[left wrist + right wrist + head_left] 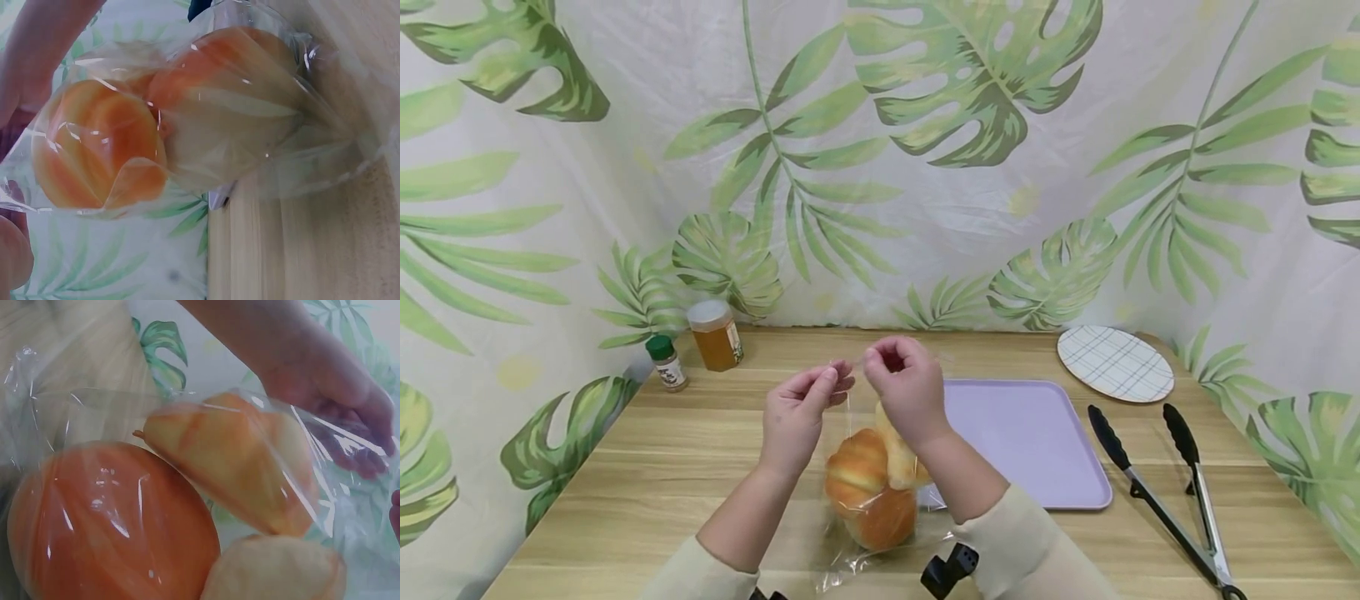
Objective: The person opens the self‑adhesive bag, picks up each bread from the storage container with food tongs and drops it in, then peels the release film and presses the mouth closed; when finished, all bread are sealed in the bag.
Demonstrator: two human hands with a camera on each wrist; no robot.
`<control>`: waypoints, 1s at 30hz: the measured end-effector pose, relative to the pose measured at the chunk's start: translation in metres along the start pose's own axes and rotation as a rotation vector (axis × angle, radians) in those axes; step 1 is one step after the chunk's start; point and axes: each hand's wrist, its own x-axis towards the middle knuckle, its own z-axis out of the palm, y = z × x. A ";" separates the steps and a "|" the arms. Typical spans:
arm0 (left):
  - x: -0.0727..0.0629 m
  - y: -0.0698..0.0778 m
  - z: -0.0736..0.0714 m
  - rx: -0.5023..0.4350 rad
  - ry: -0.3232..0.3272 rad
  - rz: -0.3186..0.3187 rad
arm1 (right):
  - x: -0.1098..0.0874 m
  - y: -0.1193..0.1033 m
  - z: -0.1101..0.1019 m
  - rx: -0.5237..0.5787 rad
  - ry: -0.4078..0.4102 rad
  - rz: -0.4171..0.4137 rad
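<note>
A clear plastic bag with several bread pieces in it hangs upright under my two hands, low over the table. My left hand pinches one side of its top edge between thumb and fingers. The opposite side of the edge is pinched by my right hand, its fingers curled. Inside the bag are a striped golden bun, a round brown bun and a pale yellow piece of bread. In the left wrist view the striped bun lies nearest the fingers.
A lilac tray lies behind and right of the bag. Spread metal tongs with black tips lie at the right, with a checked plate beyond. A honey-coloured jar and a green-capped spice bottle stand at the back left.
</note>
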 end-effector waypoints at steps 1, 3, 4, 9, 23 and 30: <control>0.000 0.000 -0.001 -0.017 0.008 -0.011 | 0.001 0.001 -0.001 0.040 0.015 0.056; 0.002 -0.002 -0.003 -0.041 0.031 -0.034 | 0.003 0.005 -0.004 0.119 0.044 0.145; 0.002 -0.002 -0.004 -0.048 0.038 -0.040 | 0.003 0.007 -0.006 0.151 0.056 0.177; 0.003 -0.004 -0.006 -0.080 0.043 -0.058 | 0.005 0.013 -0.016 0.199 0.113 0.252; 0.007 -0.007 -0.022 -0.125 0.119 -0.087 | 0.019 0.026 -0.066 0.229 0.284 0.314; 0.009 -0.006 -0.030 -0.163 0.139 -0.109 | 0.024 0.036 -0.096 0.284 0.392 0.310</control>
